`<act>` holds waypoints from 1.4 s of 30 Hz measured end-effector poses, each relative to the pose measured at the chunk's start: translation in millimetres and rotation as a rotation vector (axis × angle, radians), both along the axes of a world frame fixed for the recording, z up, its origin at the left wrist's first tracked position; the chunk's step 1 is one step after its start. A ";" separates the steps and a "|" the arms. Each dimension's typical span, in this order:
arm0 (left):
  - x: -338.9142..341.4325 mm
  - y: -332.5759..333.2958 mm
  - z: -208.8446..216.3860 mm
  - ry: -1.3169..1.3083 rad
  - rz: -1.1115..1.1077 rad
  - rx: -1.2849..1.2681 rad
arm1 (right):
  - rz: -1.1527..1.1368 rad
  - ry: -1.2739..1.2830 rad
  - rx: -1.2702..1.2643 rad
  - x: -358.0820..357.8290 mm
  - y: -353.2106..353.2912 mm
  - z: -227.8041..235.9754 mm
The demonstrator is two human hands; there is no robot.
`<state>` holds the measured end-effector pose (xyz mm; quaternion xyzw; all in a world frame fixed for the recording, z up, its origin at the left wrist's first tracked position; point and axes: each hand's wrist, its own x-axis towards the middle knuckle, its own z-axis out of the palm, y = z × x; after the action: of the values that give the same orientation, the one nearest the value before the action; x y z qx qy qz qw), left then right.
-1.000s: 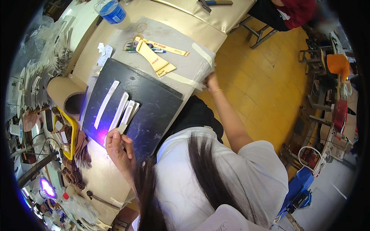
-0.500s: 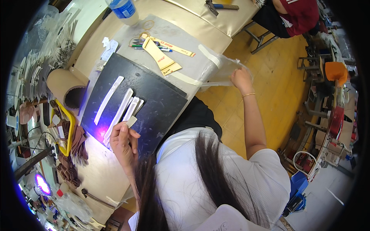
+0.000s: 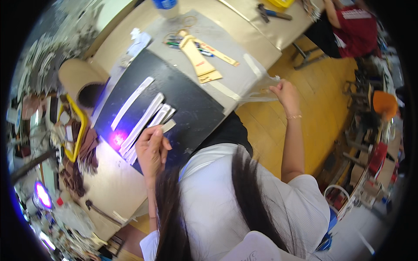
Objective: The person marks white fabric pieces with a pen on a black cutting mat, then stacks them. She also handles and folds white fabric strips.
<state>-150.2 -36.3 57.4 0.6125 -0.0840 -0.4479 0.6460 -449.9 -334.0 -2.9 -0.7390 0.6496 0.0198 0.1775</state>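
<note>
My left hand [image 3: 152,145] is closed in a pinch, with a short pale strip [image 3: 169,125] sticking out between thumb and fingers. It hovers over the lower part of a black board [image 3: 191,102]. Just beyond it on the board lie several long white strips [image 3: 146,115], some bunched together; one white strip [image 3: 132,103] lies apart. My right hand [image 3: 287,95] is closed past the table's right edge, its fingertips at a clear plastic sheet [image 3: 259,92] that overhangs there. What those fingertips hold, if anything, is too small to make out.
Yellow card templates [image 3: 199,61] lie over pens beyond the board. A brown cardboard tube [image 3: 78,80] and a yellow-rimmed tray [image 3: 82,126] with brown pieces stand at left. A purple-lit lamp [image 3: 42,195] glows nearby. A hammer [image 3: 276,14] lies far right; a person in red [image 3: 357,30] sits beyond.
The whole view has shifted, so the table things appear farther right. The pale strip in my left hand shows a little more. Both hands stay closed in much the same places.
</note>
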 end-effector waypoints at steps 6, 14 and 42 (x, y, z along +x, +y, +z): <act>1.7 -3.2 2.8 0.388 0.019 -0.117 | 0.680 -0.814 -0.251 123.0 50.6 81.7; -0.4 16.7 3.1 0.616 0.016 -0.081 | 1.427 -1.062 -0.035 208.0 113.9 77.2; -7.7 48.3 -42.7 -1.443 -0.262 0.175 | 0.891 -0.660 0.108 247.2 148.4 32.6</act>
<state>-157.9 11.9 14.7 0.7889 -0.5245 -0.0121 0.3200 -202.7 -185.6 29.7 -0.8990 0.1825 -0.1064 0.3837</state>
